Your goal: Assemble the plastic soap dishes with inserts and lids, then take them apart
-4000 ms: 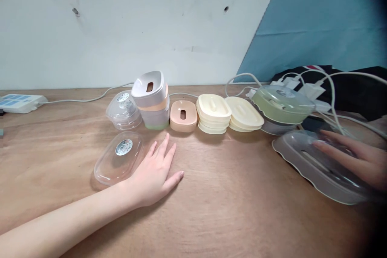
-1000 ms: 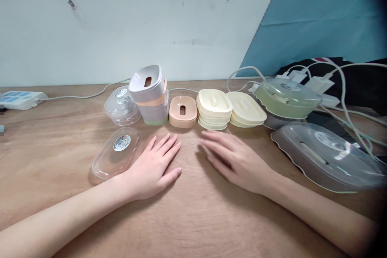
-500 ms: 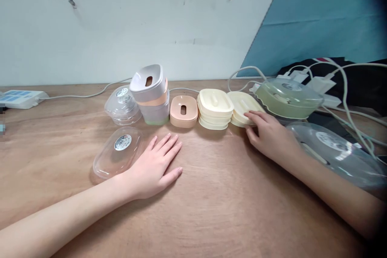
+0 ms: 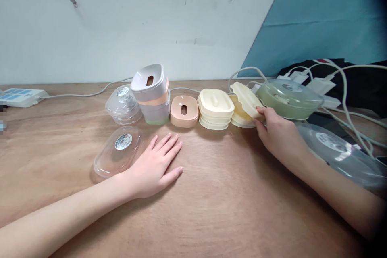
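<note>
My left hand lies flat and open on the wooden table, its fingers spread, right beside a clear oval lid with a round sticker. My right hand pinches the near edge of a cream lid and tilts it up off a stack of cream dishes. Left of that stack sits a second cream stack, then a peach dish.
A tilted pile of white, peach and green containers and clear tubs stand at the back left. A green covered dish and a large clear grey lid lie right, among white cables. A power strip sits far left.
My right hand left the large grey lid, crossed to the table's middle, then reached the cream stack and lifted the top lid's edge. My left hand stayed put.
</note>
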`<action>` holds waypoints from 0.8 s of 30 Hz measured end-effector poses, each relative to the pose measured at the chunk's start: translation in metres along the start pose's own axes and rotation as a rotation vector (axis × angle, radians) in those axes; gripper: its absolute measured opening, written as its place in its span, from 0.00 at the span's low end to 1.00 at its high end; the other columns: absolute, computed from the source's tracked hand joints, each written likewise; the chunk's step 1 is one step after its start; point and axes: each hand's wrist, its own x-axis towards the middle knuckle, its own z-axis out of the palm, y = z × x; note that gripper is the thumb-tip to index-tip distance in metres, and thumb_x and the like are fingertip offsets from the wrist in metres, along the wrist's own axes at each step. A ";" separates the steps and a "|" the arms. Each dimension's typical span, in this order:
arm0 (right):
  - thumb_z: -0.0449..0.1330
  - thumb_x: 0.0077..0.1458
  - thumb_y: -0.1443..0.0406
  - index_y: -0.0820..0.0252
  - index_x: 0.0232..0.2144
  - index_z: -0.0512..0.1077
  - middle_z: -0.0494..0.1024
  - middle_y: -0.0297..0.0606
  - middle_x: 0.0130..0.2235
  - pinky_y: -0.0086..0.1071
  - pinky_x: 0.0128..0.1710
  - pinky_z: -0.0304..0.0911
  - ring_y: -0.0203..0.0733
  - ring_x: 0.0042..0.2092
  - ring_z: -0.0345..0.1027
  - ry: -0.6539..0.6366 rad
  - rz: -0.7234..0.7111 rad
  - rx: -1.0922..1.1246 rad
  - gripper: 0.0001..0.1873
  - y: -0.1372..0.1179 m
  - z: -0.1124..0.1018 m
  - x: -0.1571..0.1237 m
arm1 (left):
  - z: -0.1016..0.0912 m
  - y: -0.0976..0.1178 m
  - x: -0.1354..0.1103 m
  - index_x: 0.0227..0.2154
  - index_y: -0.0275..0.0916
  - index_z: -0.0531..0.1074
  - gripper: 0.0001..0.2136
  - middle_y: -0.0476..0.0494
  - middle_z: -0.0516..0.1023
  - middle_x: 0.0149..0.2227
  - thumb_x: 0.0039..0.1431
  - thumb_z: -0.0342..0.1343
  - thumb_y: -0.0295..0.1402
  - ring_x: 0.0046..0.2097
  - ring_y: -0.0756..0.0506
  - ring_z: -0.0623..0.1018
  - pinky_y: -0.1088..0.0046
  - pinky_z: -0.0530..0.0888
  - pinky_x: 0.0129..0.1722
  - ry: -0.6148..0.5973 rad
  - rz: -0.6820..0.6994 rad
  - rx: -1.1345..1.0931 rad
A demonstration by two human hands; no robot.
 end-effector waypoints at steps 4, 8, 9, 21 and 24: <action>0.50 0.58 0.65 0.66 0.46 0.63 0.72 0.57 0.50 0.45 0.37 0.69 0.57 0.43 0.73 0.102 -0.016 0.036 0.15 -0.008 -0.006 -0.003 | 0.003 -0.001 -0.001 0.61 0.33 0.50 0.27 0.36 0.48 0.64 0.63 0.41 0.43 0.65 0.38 0.46 0.47 0.47 0.61 0.010 0.007 -0.029; 0.52 0.57 0.69 0.58 0.50 0.59 0.68 0.47 0.55 0.41 0.45 0.68 0.49 0.53 0.66 0.328 -0.279 0.214 0.17 -0.017 -0.012 -0.013 | 0.008 -0.004 -0.003 0.62 0.31 0.41 0.33 0.31 0.40 0.65 0.62 0.42 0.46 0.65 0.38 0.44 0.51 0.48 0.62 0.156 -0.069 -0.180; 0.53 0.57 0.71 0.56 0.51 0.58 0.67 0.45 0.57 0.41 0.48 0.67 0.48 0.55 0.63 0.341 -0.412 0.296 0.20 -0.019 -0.012 -0.016 | 0.008 -0.004 -0.004 0.62 0.31 0.39 0.33 0.31 0.39 0.65 0.62 0.41 0.47 0.65 0.38 0.44 0.52 0.50 0.61 0.237 -0.104 -0.265; 0.40 0.63 0.71 0.55 0.57 0.59 0.64 0.36 0.58 0.41 0.61 0.53 0.37 0.63 0.45 -0.349 -1.048 0.505 0.22 -0.038 -0.005 -0.022 | 0.003 -0.003 -0.002 0.58 0.39 0.53 0.24 0.37 0.59 0.59 0.64 0.36 0.47 0.59 0.38 0.62 0.56 0.62 0.57 0.394 -0.135 -0.771; 0.43 0.63 0.70 0.54 0.57 0.58 0.64 0.36 0.59 0.43 0.60 0.54 0.39 0.63 0.45 -0.356 -1.012 0.458 0.22 -0.037 -0.003 -0.020 | 0.000 -0.003 -0.001 0.58 0.39 0.52 0.29 0.36 0.56 0.61 0.57 0.50 0.46 0.61 0.35 0.57 0.53 0.59 0.58 0.230 -0.129 -0.532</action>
